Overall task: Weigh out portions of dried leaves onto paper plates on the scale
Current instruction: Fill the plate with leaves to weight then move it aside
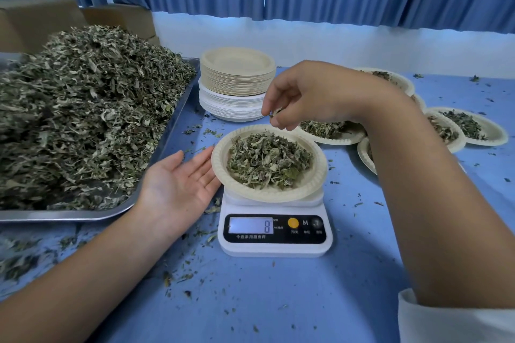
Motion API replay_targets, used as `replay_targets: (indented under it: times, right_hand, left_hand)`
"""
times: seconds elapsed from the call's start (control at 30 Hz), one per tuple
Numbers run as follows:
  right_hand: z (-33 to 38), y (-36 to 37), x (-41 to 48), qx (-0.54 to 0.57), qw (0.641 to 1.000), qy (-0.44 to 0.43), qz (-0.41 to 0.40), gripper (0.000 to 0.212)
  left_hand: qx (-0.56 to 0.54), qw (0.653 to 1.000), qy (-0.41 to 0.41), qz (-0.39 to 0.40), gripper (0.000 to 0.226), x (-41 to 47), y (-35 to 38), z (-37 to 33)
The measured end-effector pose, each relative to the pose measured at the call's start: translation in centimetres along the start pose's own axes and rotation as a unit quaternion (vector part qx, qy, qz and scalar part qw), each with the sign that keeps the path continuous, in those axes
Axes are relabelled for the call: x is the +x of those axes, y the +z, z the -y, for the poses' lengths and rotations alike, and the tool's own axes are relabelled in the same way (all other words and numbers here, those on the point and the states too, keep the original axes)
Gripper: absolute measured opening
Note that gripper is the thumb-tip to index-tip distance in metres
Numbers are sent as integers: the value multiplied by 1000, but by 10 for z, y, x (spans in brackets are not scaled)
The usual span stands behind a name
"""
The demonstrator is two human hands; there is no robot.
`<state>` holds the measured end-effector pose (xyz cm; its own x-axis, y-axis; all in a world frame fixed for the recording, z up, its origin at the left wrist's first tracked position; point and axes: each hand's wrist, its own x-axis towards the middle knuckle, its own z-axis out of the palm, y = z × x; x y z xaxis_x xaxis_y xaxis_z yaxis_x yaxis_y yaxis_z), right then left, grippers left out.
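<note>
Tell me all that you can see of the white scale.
The scale is small, white, plastic by its look, and stands flat on the blue table. Its front panel is black, with a lit display showing 8, an orange button and others. A paper plate of dried leaves rests on its platform.

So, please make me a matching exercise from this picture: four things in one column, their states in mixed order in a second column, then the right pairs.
Things
1 left hand
2 right hand
3 scale display
4 metal tray

States
a heaped with dried leaves
b shows 8
c open, palm up, beside the plate
d holds a pinch of leaves above the plate

Pairs: 1-c; 2-d; 3-b; 4-a
</note>
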<state>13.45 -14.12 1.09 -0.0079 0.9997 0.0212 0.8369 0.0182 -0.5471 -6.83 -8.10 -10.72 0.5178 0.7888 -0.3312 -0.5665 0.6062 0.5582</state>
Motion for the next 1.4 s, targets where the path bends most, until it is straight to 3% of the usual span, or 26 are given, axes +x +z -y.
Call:
replay_targets:
  times: [0.3,0.43,0.53,0.7,0.97,1.4]
  right_hand:
    - [2,4,2,-15,1000,3,-9,10]
    - [8,18,6,-83,996,16,13,22]
    - [9,29,11,-119,992,11,28,19]
    - [7,24,12,-97,995,-5,5,7]
    - [2,0,3,-21,995,-34,-93,5]
    - [0,-7,-3,-4,994,-24,-111,6]
  left_hand:
    - [1,1000,2,-5,47,0,0,0]
    - [7,1000,5,-8,48,0,0,-1]
    - [8,1000,5,-9,48,1,0,-1]
    - [7,1000,5,-8,48,2,0,-1]
    - [5,1000,7,-15,47,1,0,-1]
    - [12,998,37,-43,48,2,1,-1]
